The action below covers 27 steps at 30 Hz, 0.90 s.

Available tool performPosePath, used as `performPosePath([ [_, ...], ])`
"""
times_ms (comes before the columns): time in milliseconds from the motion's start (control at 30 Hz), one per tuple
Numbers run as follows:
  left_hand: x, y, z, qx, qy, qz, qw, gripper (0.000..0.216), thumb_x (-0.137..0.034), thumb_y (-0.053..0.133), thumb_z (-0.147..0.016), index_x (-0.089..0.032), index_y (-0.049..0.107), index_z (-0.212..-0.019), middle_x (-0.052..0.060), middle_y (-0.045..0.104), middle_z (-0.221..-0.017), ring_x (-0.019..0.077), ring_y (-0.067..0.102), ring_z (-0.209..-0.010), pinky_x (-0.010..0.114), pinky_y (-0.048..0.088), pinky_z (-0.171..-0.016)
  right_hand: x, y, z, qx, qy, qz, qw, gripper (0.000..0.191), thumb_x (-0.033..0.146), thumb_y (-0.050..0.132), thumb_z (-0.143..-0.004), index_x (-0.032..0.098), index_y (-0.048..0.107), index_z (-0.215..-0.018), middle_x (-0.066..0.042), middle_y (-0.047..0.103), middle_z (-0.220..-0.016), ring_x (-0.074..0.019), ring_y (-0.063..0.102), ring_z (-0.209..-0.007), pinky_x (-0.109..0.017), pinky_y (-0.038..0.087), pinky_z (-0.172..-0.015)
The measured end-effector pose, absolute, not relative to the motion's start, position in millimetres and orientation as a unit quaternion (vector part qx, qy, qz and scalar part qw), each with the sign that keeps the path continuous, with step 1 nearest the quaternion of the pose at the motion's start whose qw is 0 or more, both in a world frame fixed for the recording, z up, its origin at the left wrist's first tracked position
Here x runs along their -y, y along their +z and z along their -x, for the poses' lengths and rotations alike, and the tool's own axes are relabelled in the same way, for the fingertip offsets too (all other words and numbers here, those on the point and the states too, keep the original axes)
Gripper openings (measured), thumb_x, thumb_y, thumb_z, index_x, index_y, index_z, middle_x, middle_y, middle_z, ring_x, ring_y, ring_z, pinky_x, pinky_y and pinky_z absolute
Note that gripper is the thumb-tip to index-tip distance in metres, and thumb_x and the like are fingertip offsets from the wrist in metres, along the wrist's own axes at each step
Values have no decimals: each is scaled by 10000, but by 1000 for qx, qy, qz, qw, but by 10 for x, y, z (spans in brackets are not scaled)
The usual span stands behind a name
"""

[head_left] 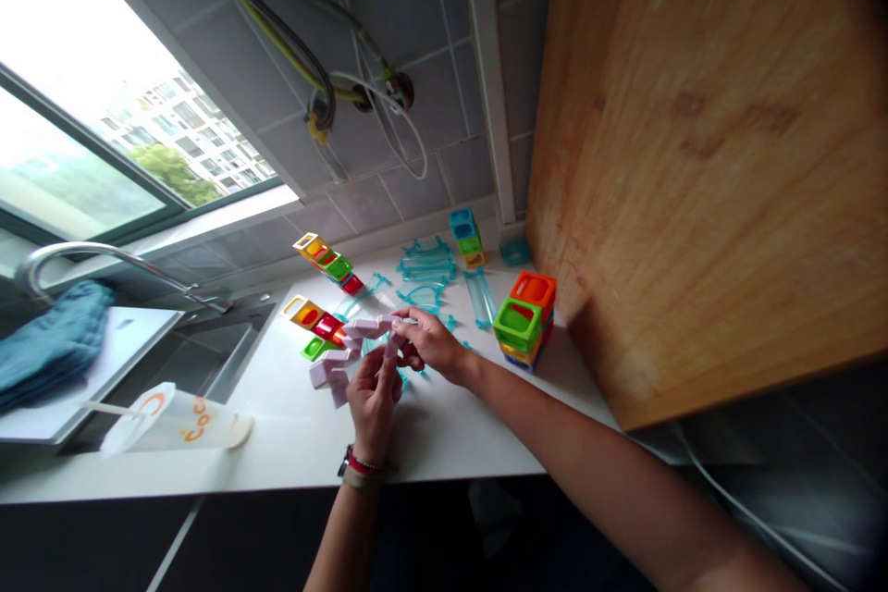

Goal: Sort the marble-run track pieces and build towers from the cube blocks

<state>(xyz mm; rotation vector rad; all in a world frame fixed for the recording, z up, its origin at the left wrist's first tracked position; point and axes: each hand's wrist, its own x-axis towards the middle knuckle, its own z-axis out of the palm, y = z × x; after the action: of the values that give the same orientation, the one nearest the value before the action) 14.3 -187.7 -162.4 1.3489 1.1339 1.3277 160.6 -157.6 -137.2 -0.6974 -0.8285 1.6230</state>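
Observation:
My left hand (pixel 373 396) and my right hand (pixel 430 344) meet over the counter, fingers pinched on a pale purple plastic toy piece (pixel 395 339) between them. More pale purple pieces (pixel 334 363) stretch to the left of my hands; whether they join the held one I cannot tell. Just beyond them stand yellow, red and orange cube blocks (pixel 312 316) and a green block (pixel 316 349). Clear teal track pieces (pixel 426 261) lie behind my hands, and some are partly hidden beneath them.
Block stacks stand at the back left (pixel 331 261), at the back (pixel 466 236) and on the right (pixel 522 324), near a wooden panel (pixel 694 157). On the left are a plastic cup (pixel 184 423) with a straw, a sink (pixel 208 361), a faucet (pixel 111 250) and a blue cloth (pixel 55 342).

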Motion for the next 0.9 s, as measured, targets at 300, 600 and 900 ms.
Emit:
performPosePath([
  [300, 1872, -1633, -132, -456, 537, -557, 441, 380, -433, 772, -881, -159, 701, -1133, 40, 724, -852, 95, 606, -564, 200, 501, -461, 1586, -1402, -1606, 363, 597, 334, 633, 318, 456, 669, -874, 227, 554, -1063, 75, 583, -674, -86, 479, -483, -196, 362, -437],
  [600, 1878, -1620, -124, -454, 542, -548, 447, 409, -476, 743, -896, -167, 671, -1154, 25, 687, -850, 103, 601, -601, 210, 530, -481, 1627, -1339, -1665, 385, 644, 266, 604, 559, 346, 871, -731, 217, 558, -1176, -4, 721, -876, -179, 695, -796, -302, 547, -752],
  [900, 1872, -1628, -117, -479, 545, -545, 421, 396, -459, 801, -848, -163, 652, -1064, -1, 699, -747, 107, 626, -528, 221, 545, -512, 1648, -1387, -1605, 473, 549, 302, 620, 553, 340, 857, -759, 262, 509, -1181, -9, 718, -979, -178, 700, -809, -303, 571, -722],
])
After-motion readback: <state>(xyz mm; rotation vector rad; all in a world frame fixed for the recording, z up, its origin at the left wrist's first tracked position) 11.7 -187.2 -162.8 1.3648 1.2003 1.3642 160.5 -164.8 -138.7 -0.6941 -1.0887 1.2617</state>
